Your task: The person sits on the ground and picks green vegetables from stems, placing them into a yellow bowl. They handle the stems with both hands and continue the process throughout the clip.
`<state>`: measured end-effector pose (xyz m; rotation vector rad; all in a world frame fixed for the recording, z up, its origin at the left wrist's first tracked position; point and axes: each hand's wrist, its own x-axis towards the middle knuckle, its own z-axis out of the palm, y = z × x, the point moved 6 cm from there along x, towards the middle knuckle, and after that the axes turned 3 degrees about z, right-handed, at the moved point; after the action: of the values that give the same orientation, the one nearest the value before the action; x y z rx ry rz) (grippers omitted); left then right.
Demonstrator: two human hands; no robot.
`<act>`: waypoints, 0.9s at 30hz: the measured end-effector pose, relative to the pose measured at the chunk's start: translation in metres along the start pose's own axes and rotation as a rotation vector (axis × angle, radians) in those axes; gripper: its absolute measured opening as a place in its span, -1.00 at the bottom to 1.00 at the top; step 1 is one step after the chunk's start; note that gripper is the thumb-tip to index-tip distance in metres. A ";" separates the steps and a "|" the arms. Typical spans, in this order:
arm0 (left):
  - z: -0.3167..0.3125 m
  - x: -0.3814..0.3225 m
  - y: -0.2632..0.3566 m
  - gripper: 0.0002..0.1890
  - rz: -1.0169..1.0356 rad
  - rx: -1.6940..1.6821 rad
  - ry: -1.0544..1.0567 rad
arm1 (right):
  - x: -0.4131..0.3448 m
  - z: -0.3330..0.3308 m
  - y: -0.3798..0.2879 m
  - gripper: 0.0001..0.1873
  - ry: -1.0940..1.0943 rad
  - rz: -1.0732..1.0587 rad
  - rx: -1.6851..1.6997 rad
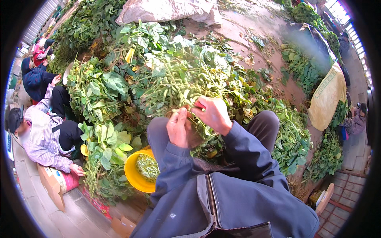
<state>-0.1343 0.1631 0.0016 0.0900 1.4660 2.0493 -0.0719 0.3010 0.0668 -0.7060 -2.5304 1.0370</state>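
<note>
My left hand (pixel 178 126) and my right hand (pixel 215 115) are close together above my knees. Both grip a bean plant (pixel 178 86) whose green pods hang in a thick bunch just beyond my fingers. Right fingers pinch near the pods, with a thin stem running below them; exactly what lies between the fingertips is partly hidden. By my left knee stands a yellow bucket (pixel 131 175), tilted in view and partly covered by my sleeve. Plucked green pods (pixel 148 168) lie inside it.
Leafy bean plants (pixel 89 86) are heaped ahead and on both sides. A whitish woven sheet (pixel 169 10) lies at the top, a yellowish sack (pixel 329 96) at right. On the left sits a co-worker (pixel 44 128) near a cardboard box (pixel 50 184); other people sit farther off.
</note>
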 end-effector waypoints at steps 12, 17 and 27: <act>-0.005 -0.046 0.000 -0.79 -0.106 -0.124 -0.277 | -0.096 -0.026 -0.025 -0.78 -0.066 -0.057 0.439; -0.005 -0.055 -0.009 -0.82 -0.100 -0.226 -0.215 | -0.111 -0.030 -0.027 -0.83 -0.162 -0.039 0.650; -0.003 -0.064 -0.002 -0.87 0.005 -0.227 -0.189 | -0.120 -0.027 -0.024 -0.74 -0.228 -0.046 0.615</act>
<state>-0.0827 0.1288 0.0165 0.1899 1.1145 2.1328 0.0317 0.2354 0.0910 -0.3632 -2.1780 1.8403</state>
